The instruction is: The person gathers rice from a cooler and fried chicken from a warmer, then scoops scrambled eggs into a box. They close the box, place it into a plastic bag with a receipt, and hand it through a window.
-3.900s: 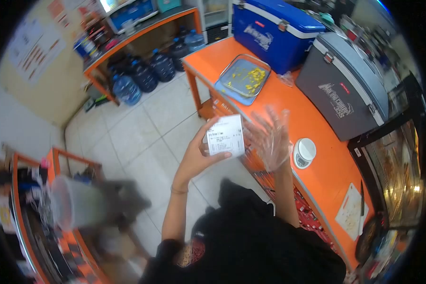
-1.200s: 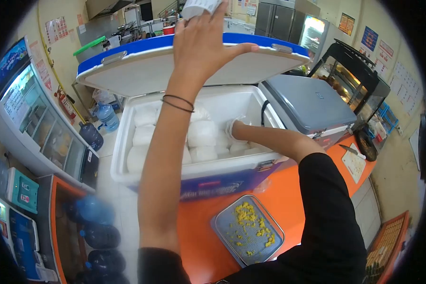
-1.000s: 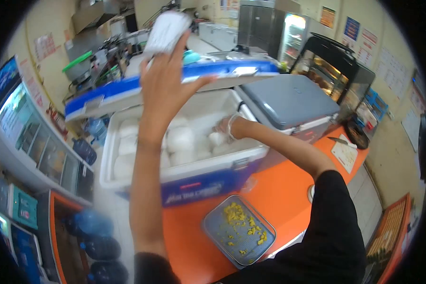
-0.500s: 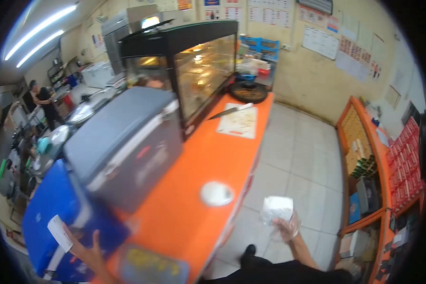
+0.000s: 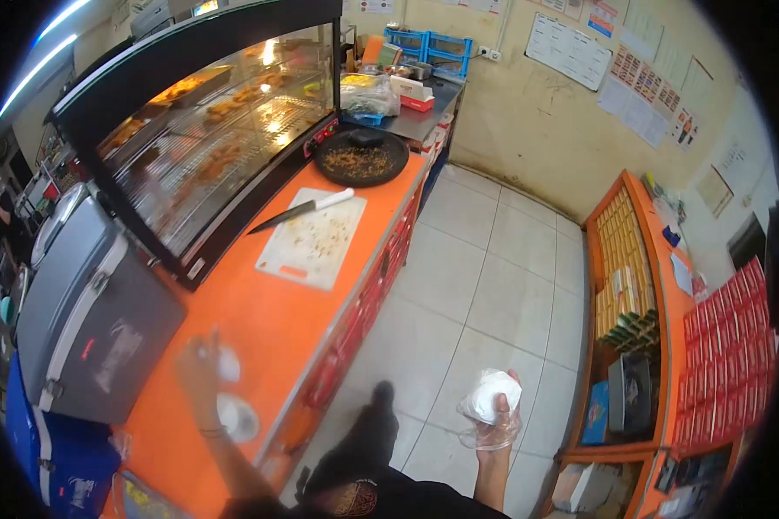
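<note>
Lower left of the frame: one blue hard-sided cooler (image 5: 69, 467), beside one gray cooler (image 5: 134, 324); one tray (image 5: 132, 486) with yellow bits, cut off by the edge.

Left of center: left hand (image 5: 196, 370), ungloved, blurred, above the orange counter (image 5: 260, 316). One white slip (image 5: 228, 365) showed at its fingers; through the blur I could not tell whether they pinched it. Just below, one round white kitchen scale (image 5: 236, 418).

Upper left: one glass-fronted food warmer (image 5: 216, 130), lit, racks of browned food inside.

Upper middle: one white-handled knife (image 5: 299, 210), lying across one white cutting board (image 5: 320, 251) strewn with crumbs; behind it, one dark round dish (image 5: 361, 164) of brown bits.

Lower right of center: one white wrapped packet (image 5: 491, 394), raised over the tiled floor. I judged it fairly light, soft and easily dented, its film slippery. Best hold: cupped from below, fingers spread on the sides, no hard squeeze. Right hand (image 5: 496, 432), in clear plastic, grasped exactly this item. It sat at the finger end, on the side away from the wrist, one digit across its near face and another along its right side; loose plastic hung round the palm.

Far right: one orange-framed shelf unit (image 5: 677, 294), with stacked red cartons (image 5: 727, 355).
</note>
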`<state>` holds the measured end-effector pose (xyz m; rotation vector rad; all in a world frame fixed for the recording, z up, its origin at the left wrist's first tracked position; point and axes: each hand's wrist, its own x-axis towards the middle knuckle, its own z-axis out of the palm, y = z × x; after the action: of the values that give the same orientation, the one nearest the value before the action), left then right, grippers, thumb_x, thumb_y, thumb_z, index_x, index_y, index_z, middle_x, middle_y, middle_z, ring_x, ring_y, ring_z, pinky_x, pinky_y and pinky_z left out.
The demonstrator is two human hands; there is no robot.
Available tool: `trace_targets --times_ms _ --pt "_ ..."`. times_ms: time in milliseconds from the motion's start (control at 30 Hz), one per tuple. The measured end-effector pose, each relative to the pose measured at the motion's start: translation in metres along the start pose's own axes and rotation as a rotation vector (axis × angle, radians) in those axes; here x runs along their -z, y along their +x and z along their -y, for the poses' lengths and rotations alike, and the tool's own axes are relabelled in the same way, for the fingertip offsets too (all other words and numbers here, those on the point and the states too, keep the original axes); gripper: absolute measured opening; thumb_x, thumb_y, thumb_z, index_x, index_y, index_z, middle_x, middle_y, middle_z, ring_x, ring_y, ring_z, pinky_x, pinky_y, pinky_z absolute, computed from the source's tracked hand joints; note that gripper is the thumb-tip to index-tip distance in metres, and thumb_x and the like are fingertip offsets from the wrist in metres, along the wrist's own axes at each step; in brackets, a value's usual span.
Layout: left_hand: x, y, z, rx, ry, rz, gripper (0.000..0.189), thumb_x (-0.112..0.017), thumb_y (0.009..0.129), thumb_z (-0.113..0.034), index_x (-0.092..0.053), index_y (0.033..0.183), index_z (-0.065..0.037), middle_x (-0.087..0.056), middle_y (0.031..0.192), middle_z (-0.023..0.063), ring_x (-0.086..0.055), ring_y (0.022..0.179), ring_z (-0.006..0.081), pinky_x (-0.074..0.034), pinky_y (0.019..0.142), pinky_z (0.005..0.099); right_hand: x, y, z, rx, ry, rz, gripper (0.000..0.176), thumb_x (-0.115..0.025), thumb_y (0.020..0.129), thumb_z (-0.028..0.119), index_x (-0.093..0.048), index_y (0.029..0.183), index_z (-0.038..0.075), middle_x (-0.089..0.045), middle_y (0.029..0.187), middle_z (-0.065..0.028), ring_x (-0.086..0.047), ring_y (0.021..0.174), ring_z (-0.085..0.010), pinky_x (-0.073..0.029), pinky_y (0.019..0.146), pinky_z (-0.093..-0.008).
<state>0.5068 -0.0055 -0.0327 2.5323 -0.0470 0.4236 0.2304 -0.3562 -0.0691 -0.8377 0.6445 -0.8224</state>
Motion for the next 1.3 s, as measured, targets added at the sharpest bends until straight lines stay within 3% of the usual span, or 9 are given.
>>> trace_targets --times_ms 167,300,400,467,600,800,900,1133,1300 --pt "-0.151 0.096 -0.042 -0.096 0.091 -0.200 0.039 -0.064 0.089 -0.032 -0.064 0.070 0.002 -0.058 0.056 0.0122 -0.051 0.047 0.0142 -0.040 0.050 0.0341 -0.024 0.191 -0.029 -0.060 -0.008 -0.039 0.053 -0.074 0.080 0.030 -0.052 0.123 0.007 -0.062 0.103 -0.0077 -0.064 0.087 -0.0214 -0.057 0.067 -0.0381" --pt "-0.181 0.161 -0.171 -0.158 0.053 -0.208 0.030 -0.066 0.088 -0.026 -0.067 0.078 0.003 -0.061 0.059 0.0125 -0.055 0.050 0.0171 -0.043 0.052 0.0337 -0.069 0.326 -0.012 -0.145 -0.026 -0.085 0.048 -0.072 0.082 0.030 -0.053 0.121 0.008 -0.063 0.102 -0.0074 -0.064 0.083 -0.0203 -0.055 0.061 -0.0352" --pt "-0.191 0.220 -0.265 0.246 -0.316 0.238 0.020 -0.065 0.087 -0.021 -0.063 0.086 -0.001 -0.063 0.076 0.0165 -0.062 0.077 0.0307 -0.047 0.069 0.0396 -0.091 0.439 -0.007 -0.015 -0.036 -0.027 0.047 -0.073 0.081 0.028 -0.054 0.120 0.009 -0.063 0.104 -0.0068 -0.064 0.087 -0.0207 -0.056 0.063 -0.0357" --pt "-0.248 0.255 -0.266 -0.191 -0.276 0.046 0.012 -0.068 0.084 -0.014 -0.065 0.090 -0.004 -0.066 0.085 0.0150 -0.061 0.088 0.0300 -0.046 0.078 0.0397 -0.109 0.520 0.001 -0.095 -0.088 -0.001 0.057 -0.077 0.078 0.025 -0.046 0.125 0.012 -0.056 0.116 -0.0077 -0.058 0.103 -0.0234 -0.054 0.080 -0.0407" --pt "-0.301 0.295 -0.338 -0.235 -0.228 0.081 0.016 -0.070 0.081 -0.014 -0.067 0.094 -0.006 -0.067 0.086 0.0125 -0.061 0.089 0.0285 -0.046 0.082 0.0403 -0.168 0.715 -0.004 -0.003 -0.240 -0.041 0.070 -0.080 0.075 0.028 -0.041 0.132 0.015 -0.053 0.121 -0.0080 -0.054 0.109 -0.0259 -0.051 0.085 -0.0429" --pt "-0.397 0.341 -0.416 0.197 -0.052 -0.089 0.015 -0.071 0.080 -0.016 -0.070 0.089 -0.004 -0.068 0.082 0.0153 -0.061 0.073 0.0287 -0.045 0.086 0.0381 -0.351 1.107 -0.041 0.639 -0.822 0.227 0.063 -0.080 0.074 0.026 -0.049 0.128 0.015 -0.055 0.121 -0.0095 -0.053 0.109 -0.0246 -0.045 0.094 -0.0377" --pt "-0.431 0.365 -0.452 0.342 -0.015 -0.163 0.015 -0.070 0.081 -0.017 -0.070 0.090 -0.005 -0.069 0.085 0.0142 -0.060 0.071 0.0291 -0.046 0.079 0.0374 -0.479 1.240 -0.087 0.925 -0.746 0.812 0.058 -0.076 0.074 0.019 -0.051 0.126 0.013 -0.059 0.115 -0.0132 -0.057 0.106 -0.0286 -0.046 0.092 -0.0376" --pt "-0.453 0.431 -0.537 0.498 0.055 -0.218 0.016 -0.069 0.082 -0.015 -0.070 0.092 -0.002 -0.068 0.086 0.0158 -0.064 0.075 0.0290 -0.052 0.072 0.0339 -0.642 1.324 -0.156 1.016 -1.885 1.778 0.052 -0.070 0.076 0.019 -0.052 0.124 0.009 -0.061 0.110 -0.0177 -0.060 0.098 -0.0335 -0.048 0.085 -0.0409" --pt "-0.470 0.422 -0.553 0.679 -0.071 -0.320 0.019 -0.069 0.084 -0.015 -0.069 0.096 -0.001 -0.069 0.084 0.0154 -0.068 0.075 0.0219 -0.054 0.068 0.0305 -0.611 1.325 -0.167 1.029 -1.921 1.493 0.047 -0.067 0.079 0.021 -0.054 0.122 0.007 -0.060 0.107 -0.0149 -0.058 0.093 -0.0299 -0.048 0.081 -0.0390"
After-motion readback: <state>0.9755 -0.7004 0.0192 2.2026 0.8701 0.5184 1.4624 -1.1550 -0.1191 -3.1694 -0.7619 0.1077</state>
